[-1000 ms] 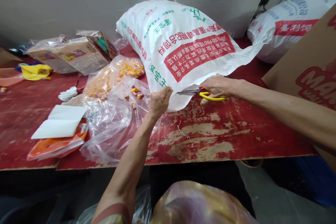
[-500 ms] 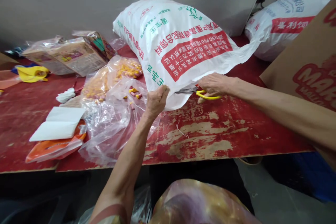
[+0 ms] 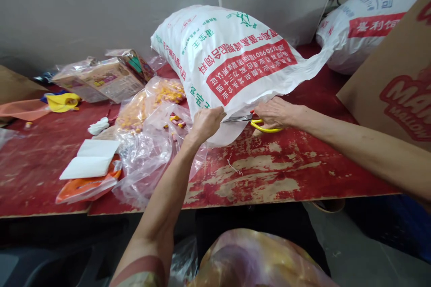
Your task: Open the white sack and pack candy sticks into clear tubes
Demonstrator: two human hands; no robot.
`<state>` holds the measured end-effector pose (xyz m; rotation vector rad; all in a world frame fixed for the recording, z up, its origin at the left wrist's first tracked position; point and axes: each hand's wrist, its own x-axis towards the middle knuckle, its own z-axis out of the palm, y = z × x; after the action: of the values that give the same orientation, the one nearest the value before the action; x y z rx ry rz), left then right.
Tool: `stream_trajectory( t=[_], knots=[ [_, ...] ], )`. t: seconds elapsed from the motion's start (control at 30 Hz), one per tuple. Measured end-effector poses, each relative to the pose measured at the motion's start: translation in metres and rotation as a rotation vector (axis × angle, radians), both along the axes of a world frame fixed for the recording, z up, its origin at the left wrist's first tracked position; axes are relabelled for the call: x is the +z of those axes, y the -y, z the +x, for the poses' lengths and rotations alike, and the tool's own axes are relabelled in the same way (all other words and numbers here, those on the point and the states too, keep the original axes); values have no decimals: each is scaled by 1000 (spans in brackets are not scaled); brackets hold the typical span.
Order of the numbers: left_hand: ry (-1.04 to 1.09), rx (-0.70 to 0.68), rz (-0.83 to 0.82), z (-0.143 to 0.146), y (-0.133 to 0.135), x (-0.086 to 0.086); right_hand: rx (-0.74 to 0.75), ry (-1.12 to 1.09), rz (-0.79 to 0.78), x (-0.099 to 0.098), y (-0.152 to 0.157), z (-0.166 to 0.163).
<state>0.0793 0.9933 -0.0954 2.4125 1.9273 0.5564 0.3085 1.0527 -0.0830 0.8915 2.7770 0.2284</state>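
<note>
A big white woven sack [image 3: 232, 58] with red and green print lies on the worn red table [image 3: 276, 175]. My left hand [image 3: 206, 123] is closed, pinching the sack's lower edge at its near corner. My right hand [image 3: 273, 114] grips yellow-handled scissors [image 3: 251, 120], whose blades point left along that edge toward my left hand. The blade tips lie against the sack's edge.
Clear plastic bags [image 3: 148, 143] with yellow and pink pieces lie left of the sack. White folded paper [image 3: 90, 165] rests on an orange bag. A wrapped carton [image 3: 101, 78] sits at the back left, a second sack [image 3: 363, 22] at the back right, a cardboard box [image 3: 397, 80] at the right.
My left hand has shifted a little to the right along the sack's edge, closer to the scissor blades. The camera view has moved slightly.
</note>
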Motion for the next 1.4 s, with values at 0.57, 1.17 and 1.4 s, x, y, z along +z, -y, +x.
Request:
stream_trajectory(
  t=[0.57,1.17,1.4],
  knots=[
    [213,-175,-65,-14,-1,-4,166,-17,-13,-13,-22,-11],
    [211,-172,-91,-11,2,-2,145,-1,21,-14,-16,-21],
    [223,-168,-76,-14,2,-3,4,-34,-18,-6,-14,-10]
  ],
)
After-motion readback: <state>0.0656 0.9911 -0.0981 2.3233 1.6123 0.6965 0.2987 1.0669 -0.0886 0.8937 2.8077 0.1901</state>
